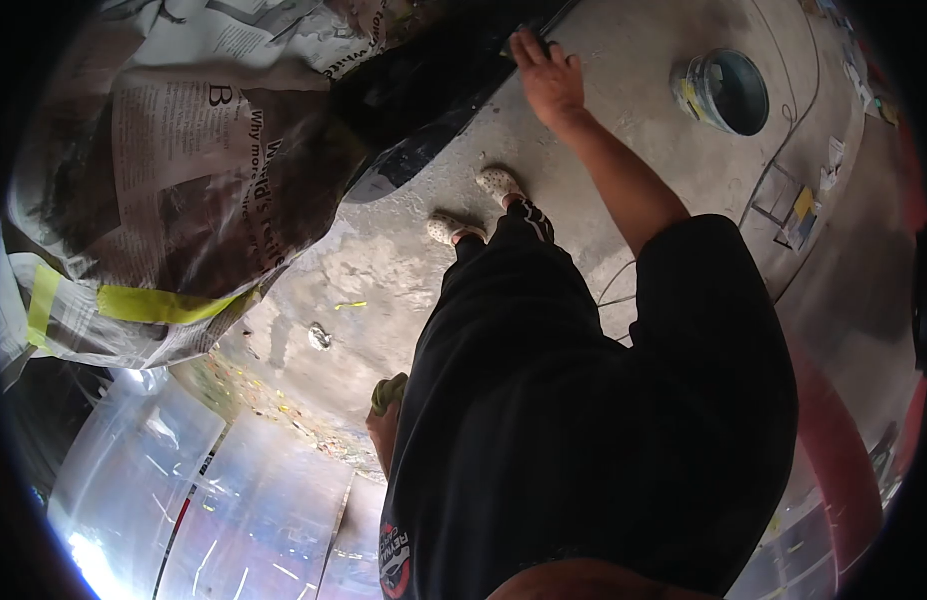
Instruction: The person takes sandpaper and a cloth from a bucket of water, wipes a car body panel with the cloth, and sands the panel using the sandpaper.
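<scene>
My right hand (pixel 551 85) reaches out over the lower edge of a glossy black car panel (pixel 414 85). Its fingers are pressed over a small dark pad (pixel 511 47), mostly hidden beneath them. Low at my left side, my left hand (pixel 381 432) is closed around a crumpled olive-green cloth (pixel 389 393); my shirt partly hides that hand. Newspaper sheets (pixel 174 150) cover the surface beside the black panel, under what looks like clear film. A strip of yellow-green tape (pixel 169 305) runs along their edge.
A dark bucket (pixel 729 92) stands on the concrete floor (pixel 374 290) at the upper right. Cables (pixel 784 140) trail past it near a small frame (pixel 779 205). A crumpled white scrap (pixel 319 336) and a yellow tape piece (pixel 351 304) lie left of my feet. Shiny translucent sheeting (pixel 254 500) hangs at lower left.
</scene>
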Available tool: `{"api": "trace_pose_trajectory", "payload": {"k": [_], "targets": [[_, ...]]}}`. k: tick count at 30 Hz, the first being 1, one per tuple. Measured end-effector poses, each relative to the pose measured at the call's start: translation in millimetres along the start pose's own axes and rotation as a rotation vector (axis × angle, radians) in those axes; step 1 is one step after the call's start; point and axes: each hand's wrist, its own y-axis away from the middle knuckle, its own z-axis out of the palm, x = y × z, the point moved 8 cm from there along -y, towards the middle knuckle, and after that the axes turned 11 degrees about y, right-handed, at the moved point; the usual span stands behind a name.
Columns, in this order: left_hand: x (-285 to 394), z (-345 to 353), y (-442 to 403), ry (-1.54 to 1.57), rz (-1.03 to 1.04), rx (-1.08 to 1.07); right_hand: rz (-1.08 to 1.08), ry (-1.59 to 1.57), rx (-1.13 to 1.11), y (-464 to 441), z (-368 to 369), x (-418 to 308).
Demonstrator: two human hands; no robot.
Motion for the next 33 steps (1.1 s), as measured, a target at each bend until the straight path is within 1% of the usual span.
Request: {"api": "trace_pose_trajectory", "payload": {"k": [2, 3, 6, 9, 12, 15, 18, 21, 23, 26, 28, 30, 31, 32, 33], "targets": [[21.9, 8.6, 15.8, 0.081, 0.089, -0.078, -0.115, -0.066, 0.073, 35.7, 0.5, -48.3], [33.3, 13.4, 23.7, 0.133, 0.142, -0.129, -0.174, -0.100, 0.107, 46.4, 2.0, -61.3], [-18.9, 2.1, -25.9, -0.029, 0.144, -0.098, -0.199, -0.099, 0.217, 39.1, 7.6, -37.1], [-14.1, -6.4, -22.2, -0.183, 0.066, -0.056, -0.042, 0.045, 0.182, -13.3, 11.4, 30.1], [-1.8, -7.7, -7.3, -0.051, 0.081, -0.089, 0.127, 0.014, 0.128, -29.1, 9.1, 47.9], [-6.1, 0.7, -15.6, -0.050, 0.122, -0.102, -0.001, -0.075, 0.204, 11.0, 6.7, -7.8], [-12.6, 0.3, -22.8, -0.055, 0.168, -0.109, -0.111, -0.145, 0.277, 25.1, 12.1, -12.8], [4.0, 5.6, -5.0, -0.045, 0.134, -0.107, -0.012, -0.026, 0.251, -27.2, 18.7, 52.6], [12.1, 8.6, -1.5, -0.039, 0.140, -0.114, 0.162, 0.034, 0.185, -69.4, 26.9, 106.7], [20.7, 9.4, -5.8, -0.036, 0.157, -0.126, 0.237, 0.002, 0.044, -84.3, 18.1, 120.5], [34.7, 12.3, -6.0, -0.011, 0.190, -0.148, 0.189, -0.079, 0.182, -56.1, 25.6, 74.7], [43.5, 13.9, -5.4, -0.006, 0.211, -0.146, 0.062, -0.102, 0.084, -10.4, 13.5, 10.0], [44.7, 11.0, -10.6, -0.030, 0.205, -0.127, -0.013, -0.150, 0.093, 13.2, 15.0, -18.1], [36.7, 4.1, -26.6, -0.110, 0.152, -0.066, -0.087, -0.201, 0.097, 28.3, 17.2, -38.2], [30.0, -2.6, -41.0, -0.189, 0.094, -0.010, -0.091, -0.150, 0.092, 25.9, 16.7, -34.5]]}}
